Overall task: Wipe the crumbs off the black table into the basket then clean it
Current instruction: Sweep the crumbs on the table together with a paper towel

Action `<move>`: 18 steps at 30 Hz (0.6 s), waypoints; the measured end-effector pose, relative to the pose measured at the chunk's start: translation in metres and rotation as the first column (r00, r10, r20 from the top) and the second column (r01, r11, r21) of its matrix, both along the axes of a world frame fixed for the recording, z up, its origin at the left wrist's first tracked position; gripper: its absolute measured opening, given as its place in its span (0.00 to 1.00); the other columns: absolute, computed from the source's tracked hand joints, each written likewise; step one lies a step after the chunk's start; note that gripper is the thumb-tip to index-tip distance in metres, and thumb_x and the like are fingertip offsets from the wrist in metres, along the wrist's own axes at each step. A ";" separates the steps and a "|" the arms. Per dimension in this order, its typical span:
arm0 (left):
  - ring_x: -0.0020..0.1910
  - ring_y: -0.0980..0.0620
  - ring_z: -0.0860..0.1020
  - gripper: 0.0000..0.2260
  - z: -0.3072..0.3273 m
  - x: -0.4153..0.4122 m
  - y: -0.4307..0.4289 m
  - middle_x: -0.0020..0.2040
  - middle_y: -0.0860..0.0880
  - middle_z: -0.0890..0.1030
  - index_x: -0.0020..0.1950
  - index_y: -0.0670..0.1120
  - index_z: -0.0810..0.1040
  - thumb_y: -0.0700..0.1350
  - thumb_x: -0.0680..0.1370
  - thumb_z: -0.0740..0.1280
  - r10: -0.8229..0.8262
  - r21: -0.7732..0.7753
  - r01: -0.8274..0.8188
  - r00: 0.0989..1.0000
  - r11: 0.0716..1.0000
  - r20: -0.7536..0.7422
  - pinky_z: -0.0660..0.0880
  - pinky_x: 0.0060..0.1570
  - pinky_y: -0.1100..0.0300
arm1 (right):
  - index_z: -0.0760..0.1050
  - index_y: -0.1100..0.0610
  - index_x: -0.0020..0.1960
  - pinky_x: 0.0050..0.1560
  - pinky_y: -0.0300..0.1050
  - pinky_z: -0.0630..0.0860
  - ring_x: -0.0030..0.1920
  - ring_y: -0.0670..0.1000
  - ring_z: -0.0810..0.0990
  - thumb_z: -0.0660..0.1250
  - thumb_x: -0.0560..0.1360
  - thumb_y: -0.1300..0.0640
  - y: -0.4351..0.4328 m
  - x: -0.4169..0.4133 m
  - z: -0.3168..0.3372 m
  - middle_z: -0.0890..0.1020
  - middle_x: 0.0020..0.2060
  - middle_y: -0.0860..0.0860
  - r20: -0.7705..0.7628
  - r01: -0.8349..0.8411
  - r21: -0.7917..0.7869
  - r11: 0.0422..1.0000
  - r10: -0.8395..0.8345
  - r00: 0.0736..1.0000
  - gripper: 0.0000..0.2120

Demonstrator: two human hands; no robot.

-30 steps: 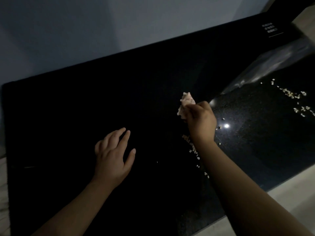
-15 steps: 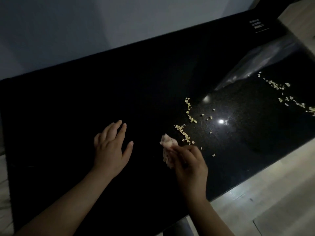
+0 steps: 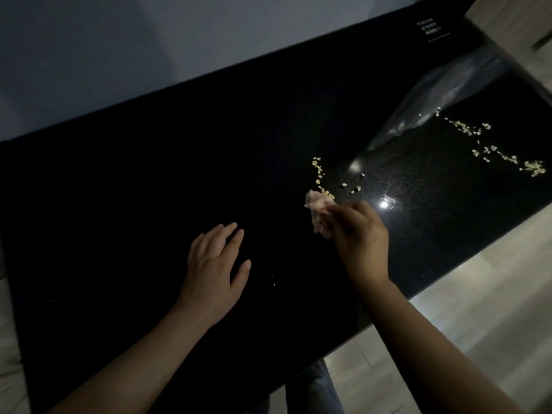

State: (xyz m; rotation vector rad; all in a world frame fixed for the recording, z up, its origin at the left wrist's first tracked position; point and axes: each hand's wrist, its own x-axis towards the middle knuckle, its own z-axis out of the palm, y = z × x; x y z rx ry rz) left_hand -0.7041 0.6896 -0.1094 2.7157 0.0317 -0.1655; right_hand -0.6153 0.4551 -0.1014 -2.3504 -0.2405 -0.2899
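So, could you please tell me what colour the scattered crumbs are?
Pale yellow; the small crumbs stand out against the glossy black table in the head view.

Grey wall [image 3: 134, 61], pale wood floor [image 3: 484, 309], clear plastic sheet [image 3: 448, 91] (crinkled)

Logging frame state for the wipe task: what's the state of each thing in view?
left hand: open, palm down on the table
right hand: grips the wipe
wipe: crumpled, touching the near crumbs
near crumbs: loose line beyond the wipe
far crumbs: scattered at the right end
black table: not clean
clear plastic: lying at the far right
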 end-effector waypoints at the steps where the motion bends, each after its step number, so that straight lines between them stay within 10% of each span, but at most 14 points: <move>1: 0.73 0.49 0.57 0.29 -0.002 -0.002 -0.004 0.73 0.47 0.64 0.72 0.44 0.66 0.58 0.77 0.49 -0.016 0.002 0.016 1.000 1.000 -0.007 0.58 0.71 0.44 | 0.83 0.57 0.53 0.42 0.39 0.73 0.42 0.48 0.78 0.72 0.74 0.61 -0.003 -0.008 0.008 0.78 0.44 0.50 0.014 -0.009 0.020 1.000 0.008 1.000 0.08; 18: 0.73 0.45 0.59 0.27 -0.015 -0.005 -0.017 0.73 0.46 0.64 0.72 0.46 0.65 0.58 0.77 0.52 -0.096 0.181 0.099 0.995 0.978 -0.023 0.56 0.71 0.41 | 0.83 0.56 0.52 0.45 0.39 0.72 0.45 0.50 0.77 0.69 0.74 0.58 -0.040 -0.086 -0.042 0.80 0.46 0.50 -0.025 -0.037 -0.081 0.996 0.035 0.999 0.08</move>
